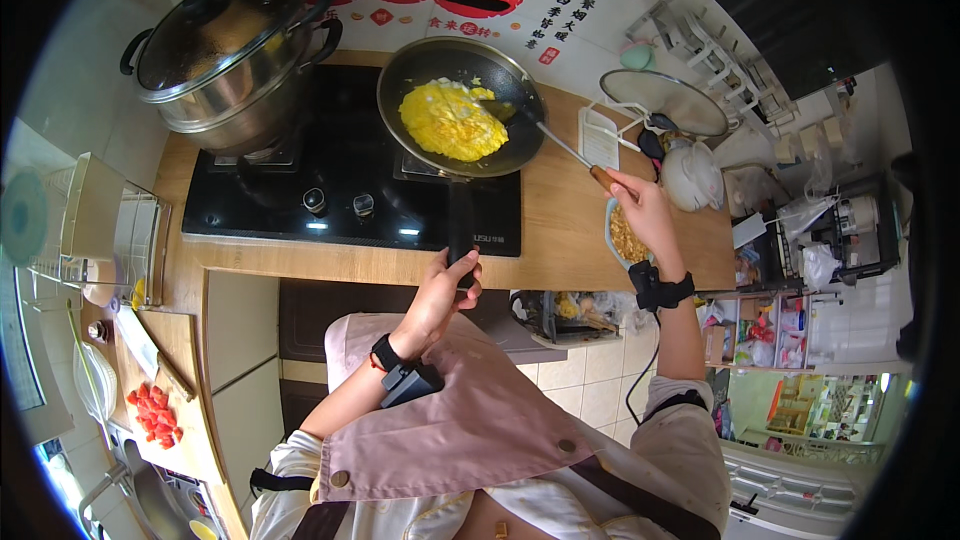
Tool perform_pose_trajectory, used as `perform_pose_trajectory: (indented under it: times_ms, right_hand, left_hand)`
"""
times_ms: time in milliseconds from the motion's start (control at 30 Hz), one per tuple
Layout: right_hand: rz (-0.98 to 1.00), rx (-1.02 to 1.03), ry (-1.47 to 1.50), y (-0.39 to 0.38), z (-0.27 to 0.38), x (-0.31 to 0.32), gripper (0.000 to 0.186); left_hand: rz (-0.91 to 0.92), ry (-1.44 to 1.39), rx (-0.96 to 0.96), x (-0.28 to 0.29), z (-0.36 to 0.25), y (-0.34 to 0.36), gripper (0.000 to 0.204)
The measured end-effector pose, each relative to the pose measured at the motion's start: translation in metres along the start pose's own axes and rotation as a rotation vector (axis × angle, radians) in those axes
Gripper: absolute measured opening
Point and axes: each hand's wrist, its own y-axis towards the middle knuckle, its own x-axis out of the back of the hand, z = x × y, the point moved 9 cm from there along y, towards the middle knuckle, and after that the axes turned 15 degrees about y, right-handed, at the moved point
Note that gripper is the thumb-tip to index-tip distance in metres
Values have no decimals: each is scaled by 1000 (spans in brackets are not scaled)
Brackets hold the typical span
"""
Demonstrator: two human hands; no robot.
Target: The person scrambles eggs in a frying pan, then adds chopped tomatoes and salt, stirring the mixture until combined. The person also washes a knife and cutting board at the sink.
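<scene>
my left hand (436,298) grips the pan handle (461,222), my right hand (645,214) the spatula (570,149); i'd slide low under the egg (452,122) (lag permitting).

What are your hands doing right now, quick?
Left hand: closed, holding the pan handle.
Right hand: closed, holding the spatula handle.

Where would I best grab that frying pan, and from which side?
Probably by the long black handle, from the person's side of the stove: it juts from the round frying pan straight toward the body, and the left hand is closed around its end. No second handle shows on the rim.
</scene>
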Motion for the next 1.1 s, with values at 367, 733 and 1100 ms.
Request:
perform_pose_trajectory:
  times_ms: [367,733,1100]
  right_hand:
    - [-53,-19,252,28,-23,-52,34]
    - [-50,32,63,45,3,-65,31]
    - [174,397,-285,-32,130,-47,29]
  left_hand:
    - [33,-6,-8,2,3,2,28]
    - [28,24,20,3,2,0,30]
    - [44,28,24,5,0,0,30]
